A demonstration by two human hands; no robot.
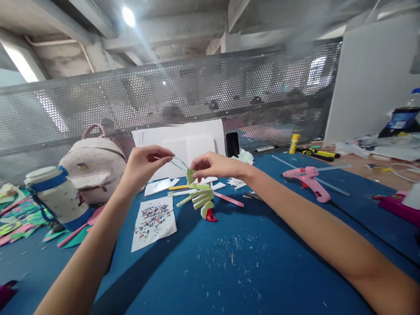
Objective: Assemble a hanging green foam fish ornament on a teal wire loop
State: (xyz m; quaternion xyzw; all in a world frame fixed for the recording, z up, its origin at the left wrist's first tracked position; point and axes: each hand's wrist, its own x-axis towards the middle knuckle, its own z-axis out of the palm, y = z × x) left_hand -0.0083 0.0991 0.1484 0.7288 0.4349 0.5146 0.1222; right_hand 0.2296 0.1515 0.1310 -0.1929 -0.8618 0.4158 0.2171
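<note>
My left hand [147, 164] is closed in a pinch on one end of a thin green cord [179, 163]. The cord runs across to a small pale green piece [190, 176], which the fingertips of my right hand [218, 166] pinch. Below it on the blue table lie several pale green foam-like strips [202, 193], some overlapping. A red curved object [211, 216] shows at their near end; its kind is unclear. Beside them rest a pink stick [231, 199] and a yellow stick [179, 187]. To the left lies a white sheet [172, 228] strewn with tiny coloured bits.
A pink glue gun [310, 178] with a black cable lies right, near a yellow glue stick [294, 143] and yellow-black tools [319, 154]. At left stand a bottle [60, 195], a pale backpack [94, 166] and coloured scraps [8, 218]. A phone [232, 144] stands behind.
</note>
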